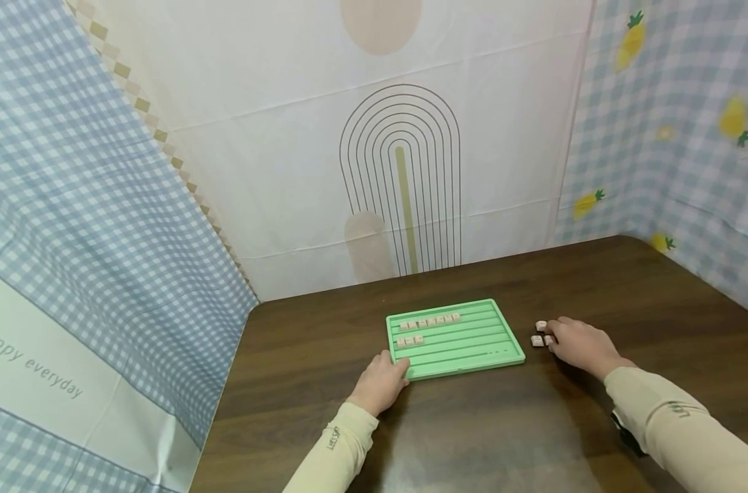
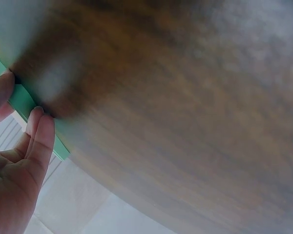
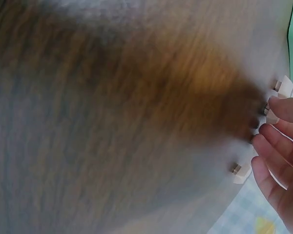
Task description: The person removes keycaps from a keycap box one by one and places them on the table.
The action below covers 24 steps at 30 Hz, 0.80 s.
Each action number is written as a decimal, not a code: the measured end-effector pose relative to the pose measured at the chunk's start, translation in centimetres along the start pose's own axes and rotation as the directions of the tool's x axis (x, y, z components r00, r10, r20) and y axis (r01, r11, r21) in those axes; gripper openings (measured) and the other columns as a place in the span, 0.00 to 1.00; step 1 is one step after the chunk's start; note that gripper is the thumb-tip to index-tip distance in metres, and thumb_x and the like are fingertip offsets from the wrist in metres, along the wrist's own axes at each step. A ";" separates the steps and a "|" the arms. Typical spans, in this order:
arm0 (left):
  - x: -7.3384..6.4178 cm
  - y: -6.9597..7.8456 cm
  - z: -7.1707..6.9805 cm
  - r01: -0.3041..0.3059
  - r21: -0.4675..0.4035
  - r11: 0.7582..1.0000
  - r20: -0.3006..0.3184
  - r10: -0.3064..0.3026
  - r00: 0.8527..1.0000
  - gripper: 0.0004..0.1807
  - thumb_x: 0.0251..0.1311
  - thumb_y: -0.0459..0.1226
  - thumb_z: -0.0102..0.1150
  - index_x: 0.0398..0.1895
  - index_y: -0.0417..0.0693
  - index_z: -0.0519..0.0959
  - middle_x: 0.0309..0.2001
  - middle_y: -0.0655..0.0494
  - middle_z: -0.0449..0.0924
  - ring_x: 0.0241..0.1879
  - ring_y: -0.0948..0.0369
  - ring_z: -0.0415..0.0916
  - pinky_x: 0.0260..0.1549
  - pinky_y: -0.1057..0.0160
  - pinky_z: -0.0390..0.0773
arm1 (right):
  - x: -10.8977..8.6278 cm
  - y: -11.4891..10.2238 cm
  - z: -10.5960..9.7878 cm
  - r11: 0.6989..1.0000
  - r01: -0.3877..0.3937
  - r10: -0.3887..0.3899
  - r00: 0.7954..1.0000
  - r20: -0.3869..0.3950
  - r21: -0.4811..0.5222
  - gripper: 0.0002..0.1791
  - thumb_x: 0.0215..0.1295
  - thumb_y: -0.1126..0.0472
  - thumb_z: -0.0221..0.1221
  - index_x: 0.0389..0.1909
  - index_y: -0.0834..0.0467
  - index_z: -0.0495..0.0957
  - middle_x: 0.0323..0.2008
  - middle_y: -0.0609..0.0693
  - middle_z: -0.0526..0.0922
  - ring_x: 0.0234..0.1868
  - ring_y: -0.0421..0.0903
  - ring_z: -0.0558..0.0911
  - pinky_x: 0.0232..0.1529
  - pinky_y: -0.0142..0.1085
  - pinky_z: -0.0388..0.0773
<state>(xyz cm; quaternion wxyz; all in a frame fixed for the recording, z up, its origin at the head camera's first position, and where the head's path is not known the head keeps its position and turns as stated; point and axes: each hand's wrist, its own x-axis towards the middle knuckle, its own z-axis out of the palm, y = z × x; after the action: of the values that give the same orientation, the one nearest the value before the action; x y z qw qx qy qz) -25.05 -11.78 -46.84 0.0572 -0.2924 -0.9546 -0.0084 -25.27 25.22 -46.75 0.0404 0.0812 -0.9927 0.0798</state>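
A light green ridged tray [image 1: 460,356] lies on the table, with a row of several cream keycaps [image 1: 431,322] near its far edge and three more keycaps [image 1: 409,341] in a row below. My left hand [image 1: 380,383] grips the tray's near left corner, thumb and fingers on its green edge [image 2: 23,101] in the left wrist view. To the right of the tray my right hand [image 1: 582,346] is at a small group of loose keycaps. Thumb and forefinger pinch one keycap [image 3: 272,117]; another keycap [image 3: 284,87] lies toward the tray, a third [image 3: 241,173] beside the outer fingers.
The dark wooden table [image 1: 472,438] has its far edge against a white patterned cloth [image 1: 275,171]. Blue checked cloth [image 1: 140,205] hangs along the left side, and checked cloth with pineapples [image 1: 676,137] on the right.
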 end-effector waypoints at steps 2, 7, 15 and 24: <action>0.0 0.0 0.0 0.000 -0.002 1.000 -0.001 0.000 1.000 0.10 0.59 0.43 0.58 0.32 0.51 0.69 0.32 0.49 0.69 0.32 0.55 0.71 0.27 0.62 0.73 | -0.1 0.1 -0.2 1.000 -0.006 0.006 1.000 0.012 0.003 0.14 0.59 0.60 0.58 0.42 0.65 0.76 0.37 0.60 0.80 0.37 0.58 0.79 0.32 0.53 0.74; 0.0 0.1 -0.1 0.001 -0.007 1.000 -0.016 -0.001 1.000 0.09 0.58 0.43 0.58 0.32 0.50 0.69 0.32 0.48 0.70 0.32 0.55 0.72 0.27 0.61 0.74 | -0.1 0.0 -0.8 1.000 -0.009 0.009 1.000 0.000 0.026 0.12 0.57 0.60 0.60 0.40 0.62 0.77 0.36 0.57 0.80 0.36 0.55 0.79 0.31 0.51 0.74; 0.3 0.1 -0.1 0.024 -0.009 1.000 -0.013 -0.024 1.000 0.10 0.57 0.42 0.60 0.31 0.50 0.69 0.32 0.47 0.70 0.32 0.54 0.72 0.25 0.61 0.73 | 1.6 -2.3 -1.9 0.995 0.041 -0.035 0.997 -0.073 0.091 0.11 0.60 0.63 0.55 0.42 0.61 0.78 0.38 0.57 0.80 0.33 0.51 0.80 0.29 0.45 0.75; 0.0 0.2 -0.1 0.004 -0.034 0.999 0.002 -0.004 1.000 0.09 0.58 0.42 0.59 0.31 0.50 0.69 0.32 0.48 0.70 0.30 0.56 0.70 0.23 0.63 0.71 | 4.6 -9.1 -0.4 0.979 0.163 -0.154 0.985 -0.080 0.121 0.13 0.58 0.60 0.60 0.44 0.59 0.78 0.41 0.54 0.81 0.38 0.49 0.80 0.31 0.42 0.77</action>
<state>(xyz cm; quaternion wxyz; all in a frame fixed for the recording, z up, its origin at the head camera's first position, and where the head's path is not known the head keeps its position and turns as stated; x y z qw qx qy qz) -24.94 -11.61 -46.75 0.0515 -0.2912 -0.9550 -0.0243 -28.24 15.72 -44.57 0.0763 0.1594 -0.9739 0.1424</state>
